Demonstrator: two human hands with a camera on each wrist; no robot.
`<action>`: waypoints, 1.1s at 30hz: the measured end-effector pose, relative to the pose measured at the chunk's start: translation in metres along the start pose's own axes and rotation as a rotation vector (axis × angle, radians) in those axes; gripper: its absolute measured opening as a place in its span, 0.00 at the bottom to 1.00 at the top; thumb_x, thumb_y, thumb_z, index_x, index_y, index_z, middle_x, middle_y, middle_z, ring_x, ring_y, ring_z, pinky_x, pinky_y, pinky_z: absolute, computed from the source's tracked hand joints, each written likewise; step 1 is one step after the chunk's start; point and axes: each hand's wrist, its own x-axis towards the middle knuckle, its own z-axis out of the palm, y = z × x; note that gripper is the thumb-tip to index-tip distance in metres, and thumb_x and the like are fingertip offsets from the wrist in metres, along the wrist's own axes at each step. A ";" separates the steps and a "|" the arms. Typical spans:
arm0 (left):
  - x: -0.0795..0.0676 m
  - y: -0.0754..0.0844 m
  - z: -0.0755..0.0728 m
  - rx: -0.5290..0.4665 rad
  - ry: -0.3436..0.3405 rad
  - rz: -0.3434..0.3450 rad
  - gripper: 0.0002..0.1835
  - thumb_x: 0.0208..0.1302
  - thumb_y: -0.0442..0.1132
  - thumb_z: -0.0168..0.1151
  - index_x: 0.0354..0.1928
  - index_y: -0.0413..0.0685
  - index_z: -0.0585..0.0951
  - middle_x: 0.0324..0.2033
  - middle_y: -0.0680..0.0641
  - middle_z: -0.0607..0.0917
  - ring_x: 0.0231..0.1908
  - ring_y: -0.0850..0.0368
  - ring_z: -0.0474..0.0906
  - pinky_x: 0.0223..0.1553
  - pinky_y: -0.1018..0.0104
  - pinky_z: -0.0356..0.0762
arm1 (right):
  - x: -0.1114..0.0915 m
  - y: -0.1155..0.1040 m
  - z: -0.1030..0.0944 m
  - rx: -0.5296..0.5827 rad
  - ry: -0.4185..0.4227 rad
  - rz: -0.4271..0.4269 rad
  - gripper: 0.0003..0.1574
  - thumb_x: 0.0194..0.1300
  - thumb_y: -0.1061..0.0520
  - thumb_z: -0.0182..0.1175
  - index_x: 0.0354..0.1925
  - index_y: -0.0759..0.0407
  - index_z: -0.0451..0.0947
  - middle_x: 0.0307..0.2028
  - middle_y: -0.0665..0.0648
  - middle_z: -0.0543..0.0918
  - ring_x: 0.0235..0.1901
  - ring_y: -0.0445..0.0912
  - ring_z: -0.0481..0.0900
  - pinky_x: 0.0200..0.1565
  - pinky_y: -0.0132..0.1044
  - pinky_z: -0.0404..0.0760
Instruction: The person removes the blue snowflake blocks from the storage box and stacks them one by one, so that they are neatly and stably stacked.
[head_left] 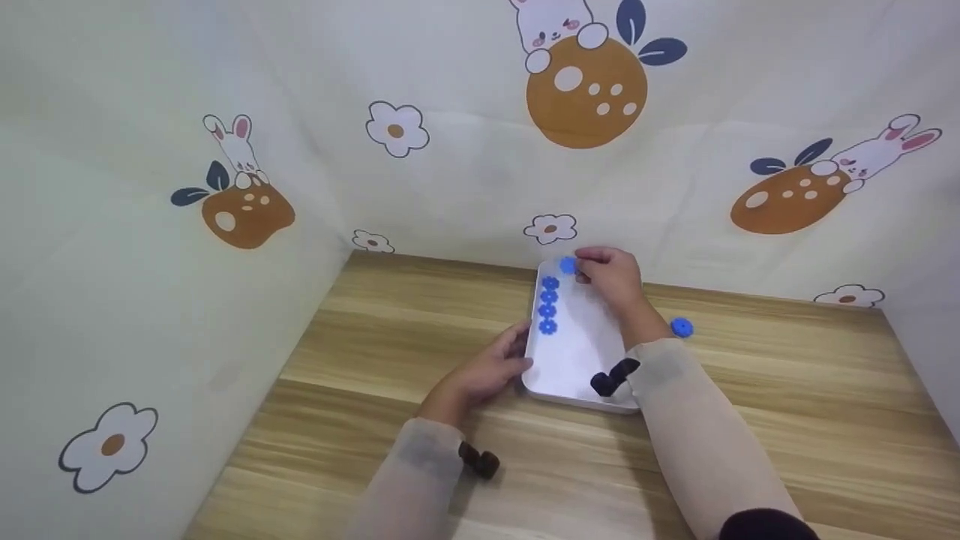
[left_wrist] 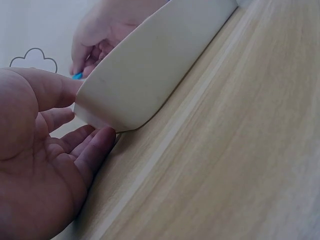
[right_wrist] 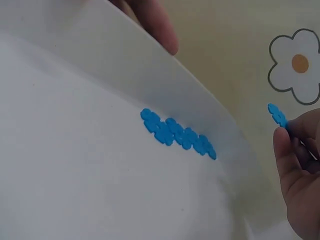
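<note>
Tray, white and shallow with rounded corners, lies on the wood-grained bench, its long sides running away from the person. At the tray's left side the left hand grips it, the fingers and thumb set against the wall and its edge. At the tray's far end the right hand pinches a blue flower-shaped piece between fingers and thumb; whether that piece touches the tray cannot be told. Inside the tray, along its left wall toward the far end, four more blue pieces make a single row, each close against the next. A loose blue piece rests on the bench to the right of the tray, well apart from it. Beyond the tray stands a pale cloth printed with rabbits, orange fruit and outlined flowers, and the same pattern covers the surface far to the tray's left. Both forearms wear pale sleeves. One small black device at the right wrist appears over the tray's near right corner; another is at the left wrist, nearer the person than the tray.
</note>
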 end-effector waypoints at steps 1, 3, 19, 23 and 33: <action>0.000 0.000 0.000 0.004 0.001 0.001 0.39 0.81 0.37 0.54 0.87 0.58 0.52 0.85 0.43 0.58 0.85 0.43 0.55 0.85 0.47 0.58 | -0.003 -0.002 -0.001 0.013 0.000 0.010 0.19 0.78 0.54 0.62 0.61 0.60 0.85 0.58 0.61 0.86 0.50 0.48 0.88 0.49 0.30 0.91; -0.001 0.001 0.000 0.000 -0.002 0.006 0.39 0.81 0.37 0.53 0.87 0.57 0.52 0.85 0.42 0.58 0.85 0.43 0.55 0.85 0.47 0.58 | -0.008 -0.005 -0.006 0.067 0.002 0.019 0.19 0.78 0.55 0.63 0.60 0.63 0.85 0.55 0.61 0.87 0.46 0.46 0.88 0.48 0.30 0.91; 0.001 -0.002 0.001 -0.032 -0.006 0.016 0.38 0.81 0.36 0.52 0.87 0.51 0.51 0.86 0.42 0.56 0.86 0.43 0.51 0.86 0.47 0.53 | -0.062 0.010 -0.089 0.224 0.070 0.054 0.22 0.75 0.55 0.67 0.60 0.66 0.83 0.43 0.49 0.89 0.40 0.42 0.89 0.50 0.30 0.91; 0.001 -0.003 0.001 -0.028 -0.002 0.009 0.38 0.81 0.37 0.53 0.87 0.54 0.52 0.86 0.43 0.57 0.86 0.44 0.51 0.86 0.47 0.53 | -0.071 0.017 -0.110 0.214 0.078 0.059 0.25 0.74 0.54 0.68 0.62 0.67 0.82 0.41 0.46 0.90 0.39 0.40 0.90 0.51 0.32 0.91; 0.002 -0.004 0.000 -0.030 -0.011 0.017 0.39 0.81 0.37 0.53 0.87 0.55 0.52 0.86 0.43 0.57 0.85 0.44 0.53 0.86 0.47 0.55 | -0.084 0.048 -0.149 0.231 0.127 0.107 0.21 0.74 0.56 0.69 0.59 0.65 0.84 0.38 0.43 0.90 0.37 0.38 0.88 0.44 0.28 0.91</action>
